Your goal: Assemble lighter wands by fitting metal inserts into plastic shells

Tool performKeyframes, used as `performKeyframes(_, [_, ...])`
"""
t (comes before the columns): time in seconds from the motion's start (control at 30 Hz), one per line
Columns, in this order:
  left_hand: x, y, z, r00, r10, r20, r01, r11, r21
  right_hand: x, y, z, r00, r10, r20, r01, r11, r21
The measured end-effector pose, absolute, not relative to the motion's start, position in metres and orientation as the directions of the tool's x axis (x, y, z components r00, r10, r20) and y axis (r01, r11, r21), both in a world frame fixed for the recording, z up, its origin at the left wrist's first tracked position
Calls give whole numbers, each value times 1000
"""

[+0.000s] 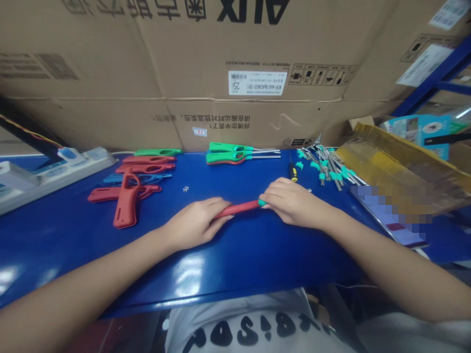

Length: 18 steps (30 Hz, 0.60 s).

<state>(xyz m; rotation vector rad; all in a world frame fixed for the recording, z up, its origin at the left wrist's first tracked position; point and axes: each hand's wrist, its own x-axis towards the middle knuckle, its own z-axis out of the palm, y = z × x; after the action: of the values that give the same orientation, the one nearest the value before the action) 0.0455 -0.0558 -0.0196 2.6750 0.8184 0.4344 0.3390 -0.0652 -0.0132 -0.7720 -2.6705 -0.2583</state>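
Observation:
A red lighter body (243,208) is held level between my two hands over the middle of the blue table. My left hand (196,220) wraps its fingers round the rear end. At the other end my right hand (292,203) pinches a nozzle tube by its teal collar (262,202), which touches the red tip; most of the tube is hidden by the fingers. To the left lie loose lighter bodies: a red one (127,206) in front, a blue one (114,178) and a green one (154,152) behind. Lighters with metal nozzles (228,156) form a small pile at the back.
Several metal nozzle tubes with teal collars (333,174) are heaped at the back right, beside a screwdriver (293,171). A phone-like device (397,220) and a taped carton (390,166) stand right. Power strips (55,174) line the left edge. A large cardboard sheet (147,78) walls the back.

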Motion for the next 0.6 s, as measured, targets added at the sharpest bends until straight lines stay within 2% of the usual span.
performKeyframes(0.2, [48,-61,-21,792,597,130,569,-798,201,337,-66,-17,-770,573,281,579,813,-71])
performKeyframes(0.37, [54,-63,-18,755,643,132,632,-766,117,336,-64,-12,-683,716,147,696,698,-166])
performKeyframes(0.47, [53,-62,-18,757,633,161,626,-774,97,339,-62,-7,-648,756,93,738,654,-166])
performKeyframes(0.6, [50,-61,-17,737,656,161,640,-755,143,351,-59,-2,-637,768,73,753,639,-156])
